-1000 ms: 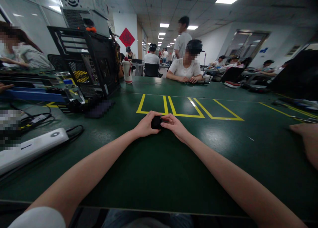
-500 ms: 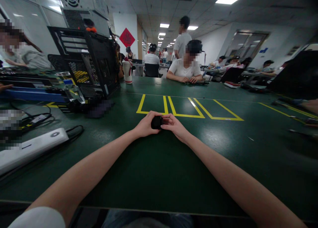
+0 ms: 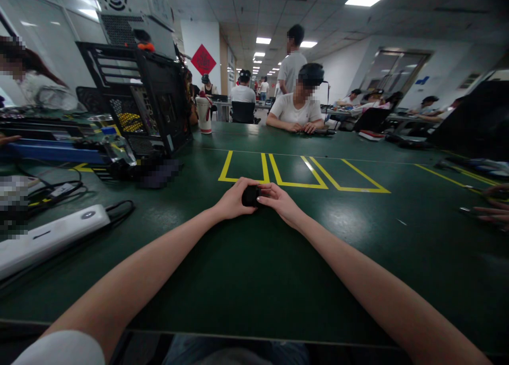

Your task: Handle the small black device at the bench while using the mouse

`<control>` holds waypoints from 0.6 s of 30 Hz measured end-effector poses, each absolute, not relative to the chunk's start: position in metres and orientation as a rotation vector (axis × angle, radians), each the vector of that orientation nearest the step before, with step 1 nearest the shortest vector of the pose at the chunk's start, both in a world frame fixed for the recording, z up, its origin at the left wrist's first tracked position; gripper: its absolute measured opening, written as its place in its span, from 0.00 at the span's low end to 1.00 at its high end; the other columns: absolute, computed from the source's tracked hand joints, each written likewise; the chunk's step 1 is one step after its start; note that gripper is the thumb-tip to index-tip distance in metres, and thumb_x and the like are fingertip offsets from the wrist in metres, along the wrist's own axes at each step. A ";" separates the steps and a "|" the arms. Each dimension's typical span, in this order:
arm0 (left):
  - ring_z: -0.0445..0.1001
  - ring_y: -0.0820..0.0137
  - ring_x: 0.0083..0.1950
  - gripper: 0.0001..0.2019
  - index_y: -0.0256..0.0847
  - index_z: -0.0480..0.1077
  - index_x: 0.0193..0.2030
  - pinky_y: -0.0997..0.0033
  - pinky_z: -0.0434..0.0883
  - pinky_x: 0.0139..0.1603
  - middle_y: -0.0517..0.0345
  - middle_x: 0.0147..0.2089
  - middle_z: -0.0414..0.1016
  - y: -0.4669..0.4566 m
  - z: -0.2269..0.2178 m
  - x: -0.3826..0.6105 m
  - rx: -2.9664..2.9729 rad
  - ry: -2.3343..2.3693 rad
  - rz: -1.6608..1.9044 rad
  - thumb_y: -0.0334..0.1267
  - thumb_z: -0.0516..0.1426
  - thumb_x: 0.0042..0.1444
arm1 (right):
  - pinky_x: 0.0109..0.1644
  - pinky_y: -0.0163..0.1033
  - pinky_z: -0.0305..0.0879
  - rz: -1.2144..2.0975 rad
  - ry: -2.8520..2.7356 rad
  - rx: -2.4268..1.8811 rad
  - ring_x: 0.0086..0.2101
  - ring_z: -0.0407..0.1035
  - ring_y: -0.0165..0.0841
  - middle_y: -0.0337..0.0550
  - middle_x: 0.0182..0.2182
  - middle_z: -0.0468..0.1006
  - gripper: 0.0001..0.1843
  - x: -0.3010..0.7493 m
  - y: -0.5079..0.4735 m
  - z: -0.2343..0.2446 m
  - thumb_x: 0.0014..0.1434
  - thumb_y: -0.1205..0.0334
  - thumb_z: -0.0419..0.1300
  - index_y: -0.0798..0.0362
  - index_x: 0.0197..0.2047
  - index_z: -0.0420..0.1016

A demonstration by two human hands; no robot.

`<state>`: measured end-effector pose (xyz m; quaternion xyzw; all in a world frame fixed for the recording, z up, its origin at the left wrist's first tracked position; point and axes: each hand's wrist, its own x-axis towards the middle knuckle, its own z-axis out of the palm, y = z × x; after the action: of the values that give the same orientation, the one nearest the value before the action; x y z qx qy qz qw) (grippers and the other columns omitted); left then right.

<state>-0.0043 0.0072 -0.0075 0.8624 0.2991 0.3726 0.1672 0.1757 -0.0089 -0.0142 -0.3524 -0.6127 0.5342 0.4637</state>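
A small, dark, rounded object point(image 3: 249, 196) is held between my two hands over the green table point(image 3: 246, 280); its kind is too dark to make out. My left hand point(image 3: 234, 199) wraps round its left side, thumb below and fingers over the top. From the right, my right hand point(image 3: 280, 202) pinches its edge with thumb and fingers. Just beyond my fingers lie three tape outlines in yellow point(image 3: 302, 185) on the tabletop.
At left stand an opened black computer case point(image 3: 159, 105), a white power strip point(image 3: 59, 235) with cables, and a clear bottle point(image 3: 119, 148). A paper cup point(image 3: 204, 115) is farther back. Across the table sits a person point(image 3: 296, 108). Another person's hand point(image 3: 495, 208) reaches in at right.
My hands and the dark object stay in nearly the same place, with a slight shift of my right fingers. At the right edge, another person's hand has moved nearer along the table.
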 end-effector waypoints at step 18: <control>0.64 0.65 0.49 0.30 0.44 0.55 0.51 0.62 0.65 0.48 0.55 0.47 0.61 0.008 -0.009 -0.004 2.475 0.830 1.089 0.32 0.61 0.39 | 0.51 0.45 0.58 1.317 -1.496 -0.835 0.42 0.65 0.32 0.39 0.38 0.70 0.19 0.176 -0.008 -0.014 0.43 0.65 0.64 0.49 0.40 0.66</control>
<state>-0.0038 0.0085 -0.0094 0.8644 0.2898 0.3803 0.1558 0.1755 -0.0079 -0.0143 -0.3409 -0.6106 0.5376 0.4711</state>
